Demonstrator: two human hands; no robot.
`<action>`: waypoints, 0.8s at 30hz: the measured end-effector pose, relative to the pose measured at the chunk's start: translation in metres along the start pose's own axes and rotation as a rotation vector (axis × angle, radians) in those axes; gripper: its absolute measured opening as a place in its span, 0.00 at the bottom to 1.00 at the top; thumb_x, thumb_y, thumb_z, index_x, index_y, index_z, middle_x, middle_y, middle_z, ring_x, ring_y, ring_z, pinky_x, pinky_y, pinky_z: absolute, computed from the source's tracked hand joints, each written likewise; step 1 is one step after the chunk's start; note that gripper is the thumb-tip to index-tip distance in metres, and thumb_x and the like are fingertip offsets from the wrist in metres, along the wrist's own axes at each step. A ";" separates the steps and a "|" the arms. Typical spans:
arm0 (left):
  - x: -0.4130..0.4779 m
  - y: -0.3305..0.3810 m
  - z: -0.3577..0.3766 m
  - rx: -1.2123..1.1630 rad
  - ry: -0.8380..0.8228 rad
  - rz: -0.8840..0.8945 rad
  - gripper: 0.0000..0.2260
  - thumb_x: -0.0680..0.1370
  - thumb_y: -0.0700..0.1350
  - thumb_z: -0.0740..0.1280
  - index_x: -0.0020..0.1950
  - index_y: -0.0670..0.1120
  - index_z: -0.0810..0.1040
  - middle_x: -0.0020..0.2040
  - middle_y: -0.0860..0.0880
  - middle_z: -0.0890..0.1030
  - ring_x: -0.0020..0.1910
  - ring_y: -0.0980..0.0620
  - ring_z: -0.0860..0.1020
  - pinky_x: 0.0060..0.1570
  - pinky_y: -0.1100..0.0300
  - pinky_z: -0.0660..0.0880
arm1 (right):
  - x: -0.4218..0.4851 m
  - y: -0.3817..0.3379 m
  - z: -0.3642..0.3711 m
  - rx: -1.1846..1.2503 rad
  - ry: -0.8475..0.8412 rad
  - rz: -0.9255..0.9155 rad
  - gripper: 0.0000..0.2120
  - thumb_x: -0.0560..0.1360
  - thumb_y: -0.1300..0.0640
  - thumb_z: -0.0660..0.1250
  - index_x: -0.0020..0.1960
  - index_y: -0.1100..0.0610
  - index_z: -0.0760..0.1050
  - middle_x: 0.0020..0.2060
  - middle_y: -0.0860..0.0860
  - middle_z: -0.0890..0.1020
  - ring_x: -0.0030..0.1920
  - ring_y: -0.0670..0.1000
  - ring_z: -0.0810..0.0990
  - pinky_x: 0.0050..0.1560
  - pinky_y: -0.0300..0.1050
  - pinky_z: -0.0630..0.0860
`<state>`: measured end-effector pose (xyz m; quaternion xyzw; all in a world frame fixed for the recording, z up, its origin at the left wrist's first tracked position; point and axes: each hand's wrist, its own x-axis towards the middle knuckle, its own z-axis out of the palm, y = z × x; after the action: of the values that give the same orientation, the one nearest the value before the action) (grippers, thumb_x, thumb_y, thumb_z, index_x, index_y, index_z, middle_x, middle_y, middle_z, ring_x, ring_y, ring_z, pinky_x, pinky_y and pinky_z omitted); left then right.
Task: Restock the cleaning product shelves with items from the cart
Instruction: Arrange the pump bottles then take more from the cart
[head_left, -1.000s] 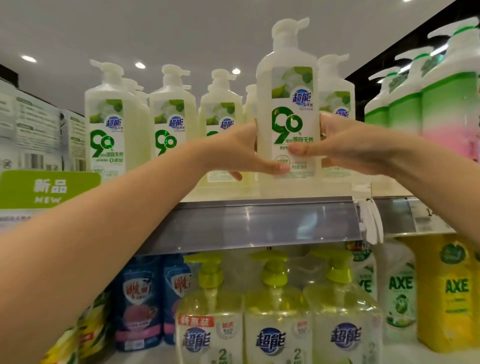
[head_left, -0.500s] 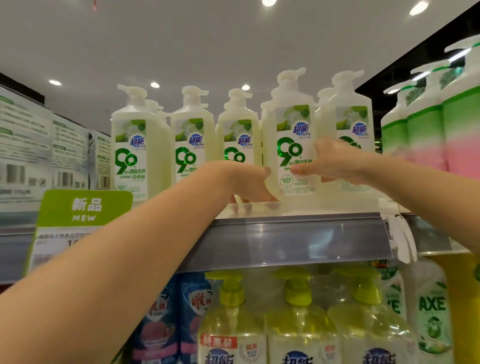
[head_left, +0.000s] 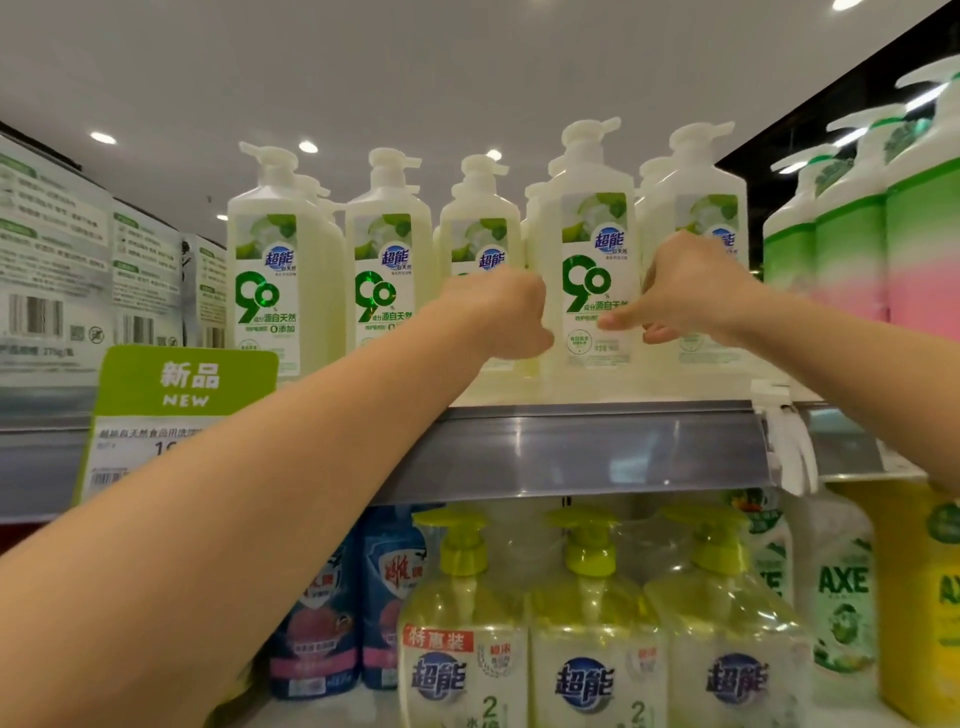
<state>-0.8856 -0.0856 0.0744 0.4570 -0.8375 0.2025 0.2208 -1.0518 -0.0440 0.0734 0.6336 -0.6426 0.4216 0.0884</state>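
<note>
A pale white-green pump bottle (head_left: 592, 270) of dish soap with a green "90" label stands upright on the top shelf (head_left: 571, 447), in a row of identical bottles (head_left: 387, 260). My left hand (head_left: 498, 317) is curled against the bottle's left side. My right hand (head_left: 685, 291) holds its right side, with the thumb lying across the lower label. Both arms reach up from below. The fingers behind the bottle are hidden.
Green-and-pink pump bottles (head_left: 914, 249) crowd the top shelf's right end, and boxed goods (head_left: 57, 260) stand at the left. A green "NEW" tag (head_left: 182, 384) hangs off the shelf edge. Below are clear yellow-green pump bottles (head_left: 587, 623), blue pouches (head_left: 389, 597) and AXE bottles (head_left: 841, 597).
The bottle was held in front of the row a second ago. It has moved back and now stands on the shelf in line with the others, my hands still on it.
</note>
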 end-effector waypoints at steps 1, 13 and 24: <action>0.000 0.001 -0.002 -0.025 0.130 -0.016 0.11 0.79 0.49 0.64 0.58 0.46 0.78 0.52 0.48 0.80 0.48 0.48 0.78 0.48 0.56 0.77 | -0.003 0.000 -0.005 0.072 -0.018 0.013 0.14 0.66 0.55 0.78 0.44 0.57 0.75 0.43 0.53 0.82 0.43 0.54 0.83 0.42 0.47 0.82; -0.141 0.052 -0.041 -0.612 0.711 -0.041 0.06 0.77 0.47 0.65 0.45 0.47 0.81 0.38 0.54 0.82 0.39 0.53 0.81 0.42 0.49 0.80 | -0.122 -0.034 -0.040 0.734 0.045 -0.429 0.06 0.74 0.60 0.70 0.51 0.60 0.79 0.39 0.52 0.84 0.36 0.48 0.83 0.38 0.41 0.81; -0.435 -0.004 -0.029 -0.578 0.585 -0.629 0.10 0.74 0.47 0.67 0.32 0.53 0.76 0.26 0.56 0.75 0.28 0.58 0.74 0.32 0.56 0.75 | -0.310 -0.161 0.051 1.213 -0.482 -0.470 0.07 0.69 0.52 0.70 0.43 0.54 0.82 0.32 0.50 0.83 0.31 0.44 0.78 0.32 0.35 0.75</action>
<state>-0.6661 0.2222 -0.1428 0.5313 -0.5844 0.0059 0.6134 -0.8307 0.1779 -0.0901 0.7695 -0.1408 0.5235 -0.3377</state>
